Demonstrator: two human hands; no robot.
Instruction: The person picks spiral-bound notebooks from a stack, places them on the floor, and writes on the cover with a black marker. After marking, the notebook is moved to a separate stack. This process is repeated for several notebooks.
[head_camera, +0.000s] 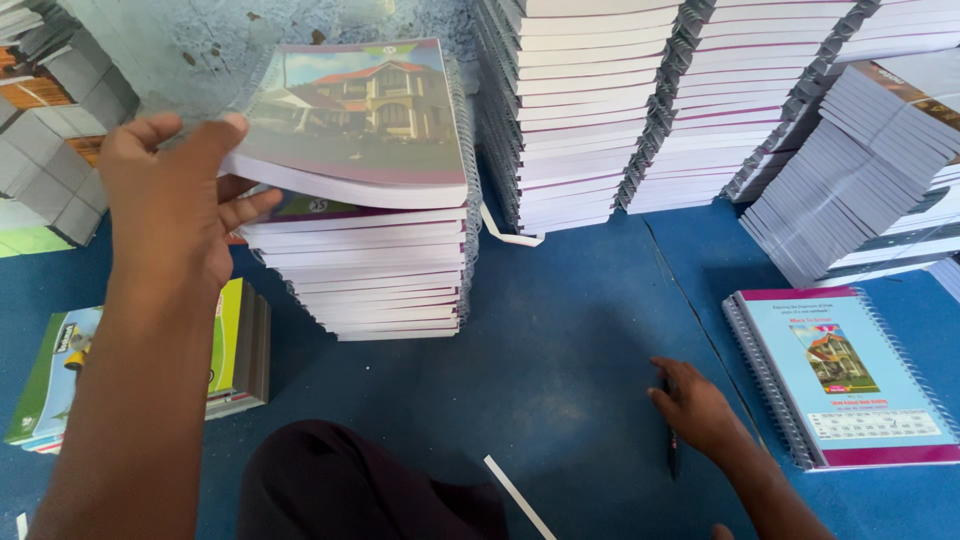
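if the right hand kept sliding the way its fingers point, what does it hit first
The right hand points up and left across the blue floor. Most likely it first meets the foot of the spiral notebook stack, though depth is unclear.

The left hand (170, 200) hides the lifted notebook's (360, 120) corner. The pen (673, 450) under the right hand (700, 410) is mostly hidden.

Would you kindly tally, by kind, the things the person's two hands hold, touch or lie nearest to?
Spiral notebooks: 2 (lifted notebook in left hand; flat notebook beside right hand)
Pens: 1 (pen under right hand)
Total: 3
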